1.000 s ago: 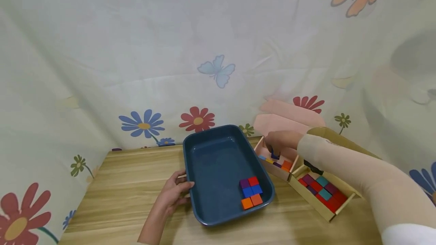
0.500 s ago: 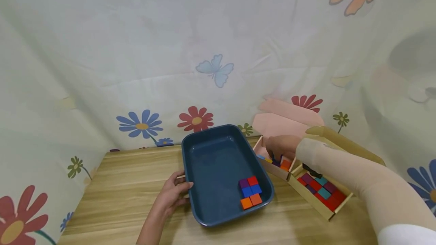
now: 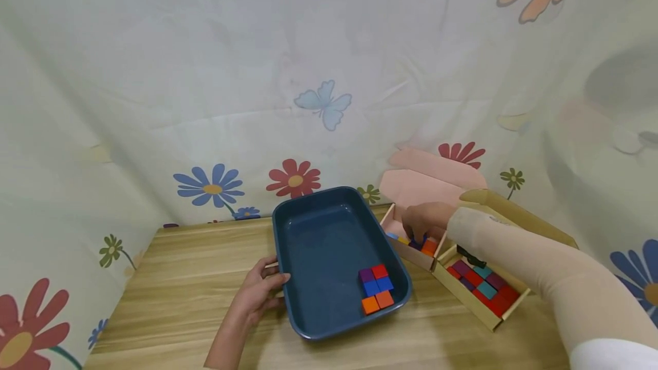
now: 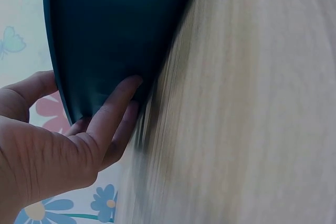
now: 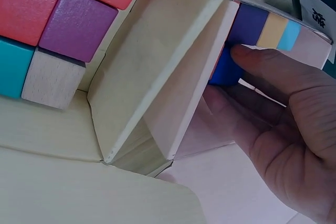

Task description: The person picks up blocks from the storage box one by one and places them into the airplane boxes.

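A dark blue tray (image 3: 329, 256) lies on the table, with red, purple, blue and orange blocks (image 3: 377, 288) in its near right corner. At its left side, my left hand (image 3: 259, 289) holds the rim, and in the left wrist view several fingers lie against the outer wall. My right hand (image 3: 425, 218) reaches into the pink box (image 3: 406, 251). It pinches a blue block (image 5: 226, 68), as the right wrist view shows. Beside that block are a dark purple block (image 5: 252, 23), a yellow one (image 5: 271, 30) and a light blue one (image 5: 288, 36).
Right of the pink box stands a yellowish box (image 3: 465, 296) holding red, teal and purple blocks (image 3: 485, 284). Both lids are raised. A patterned cloth (image 3: 231, 101) hangs behind the wooden table (image 3: 190, 278).
My right hand has lowered the blue block into the pink box, against the other blocks. The left hand stays at the tray's rim. The head view has shifted slightly.
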Demonstrator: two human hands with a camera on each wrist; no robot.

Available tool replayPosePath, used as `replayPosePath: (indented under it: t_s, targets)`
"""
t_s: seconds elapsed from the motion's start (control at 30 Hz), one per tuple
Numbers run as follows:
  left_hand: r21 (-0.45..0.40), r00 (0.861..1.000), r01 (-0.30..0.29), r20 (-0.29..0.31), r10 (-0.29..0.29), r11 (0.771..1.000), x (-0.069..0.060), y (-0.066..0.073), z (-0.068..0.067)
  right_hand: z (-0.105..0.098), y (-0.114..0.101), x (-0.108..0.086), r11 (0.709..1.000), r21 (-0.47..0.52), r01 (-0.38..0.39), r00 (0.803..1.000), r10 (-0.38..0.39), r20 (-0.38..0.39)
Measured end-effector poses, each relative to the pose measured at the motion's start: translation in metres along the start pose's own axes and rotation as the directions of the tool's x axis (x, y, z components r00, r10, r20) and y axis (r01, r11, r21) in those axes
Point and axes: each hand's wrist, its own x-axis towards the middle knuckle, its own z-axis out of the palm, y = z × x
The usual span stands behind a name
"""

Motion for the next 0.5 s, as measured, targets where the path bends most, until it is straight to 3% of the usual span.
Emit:
replayPosePath:
  t_s: [0.23, 0.4, 0.5]
  targets:
    - [-0.007, 1.0, -0.004, 0.001, 0.004, 1.0, 0.0007, -0.0011, -0.0001, -0.0018, -0.0018, -0.0021, 1.0, -0.012, 0.0, 0.999, 0.001, 0.035]
    - [0.0, 1.0, -0.008, 0.0, 0.008, 1.0, 0.0015, -0.002, -0.0005, -0.0044, -0.0021, -0.0012, 0.992, -0.111, 0.051, 0.998, -0.047, 0.039]
    - [0.007, 1.0, -0.008, -0.002, 0.008, 1.0, 0.0014, -0.0023, -0.0004, -0.0071, -0.0061, -0.0044, 0.986, -0.166, 0.028, 0.999, -0.024, 0.026]
